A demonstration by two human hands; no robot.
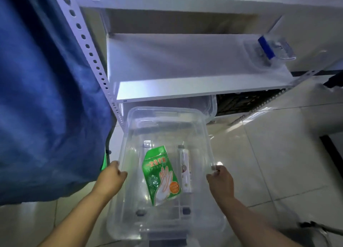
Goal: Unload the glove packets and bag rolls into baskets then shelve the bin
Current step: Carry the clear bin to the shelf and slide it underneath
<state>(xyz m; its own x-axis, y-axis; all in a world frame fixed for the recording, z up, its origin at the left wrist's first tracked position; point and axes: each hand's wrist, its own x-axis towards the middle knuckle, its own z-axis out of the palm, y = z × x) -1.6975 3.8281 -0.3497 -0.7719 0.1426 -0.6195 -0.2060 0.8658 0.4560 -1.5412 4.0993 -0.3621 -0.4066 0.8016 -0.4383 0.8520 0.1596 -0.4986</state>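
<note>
The clear plastic bin [167, 165] sits in the lower middle of the frame, held at its two long sides over the tiled floor [278, 154]. Inside it, low and central, lie one green glove packet [160, 174] and, just to its right, one narrow white bag roll [185, 170]; the two lie close together, though whether they touch cannot be told. The left hand [111, 178] has its fingers curled over the left rim, and the right hand [220, 178] grips the right rim with the thumb hooked over the edge.

As a judgement, the bin is not ready to be shelved while those two items remain inside; sliding it away now would leave the unloading unfinished. The walls look smooth and flexible, so a one-sided grip could let the bin tip, sending the light packet and roll sliding toward one end.

Above, across the upper half of the frame, stands a white metal rack [185, 61]. On its middle shelf, at the upper right, lies one clear item with a blue part [267, 50]. A second clear bin [207, 105] shows beneath the lowest shelf edge. A large blue cloth [46, 89] fills the left side. No baskets are in view.
</note>
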